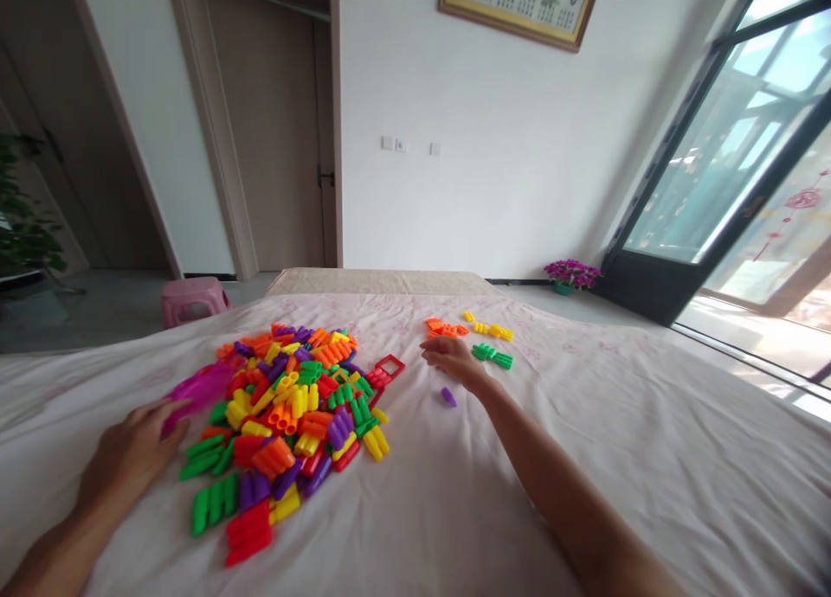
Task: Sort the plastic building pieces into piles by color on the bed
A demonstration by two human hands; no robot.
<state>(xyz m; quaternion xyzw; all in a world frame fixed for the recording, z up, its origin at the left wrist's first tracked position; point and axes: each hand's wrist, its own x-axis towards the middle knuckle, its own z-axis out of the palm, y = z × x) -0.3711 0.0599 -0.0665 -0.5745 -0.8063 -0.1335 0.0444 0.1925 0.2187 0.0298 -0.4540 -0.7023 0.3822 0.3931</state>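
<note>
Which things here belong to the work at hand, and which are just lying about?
Likely in the work:
- mixed plastic pile
- blurred magenta item at the left hand
- orange pieces by the right hand
- yellow pieces, green pieces, purple piece

Just about:
- pink stool
- framed picture
- potted flowers

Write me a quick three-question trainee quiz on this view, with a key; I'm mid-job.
1. Multiple choice: which colour of pieces lies just beyond the fingers of the right hand?
A) Green
B) Orange
C) Yellow
2. True or false: the lone purple piece near the right hand is part of the big mixed pile.
3. Open: what colour is the object at the fingers of the left hand?

Key:
1. B, the orange pieces.
2. False; the lone purple piece lies apart on the cloth.
3. Magenta.
</note>
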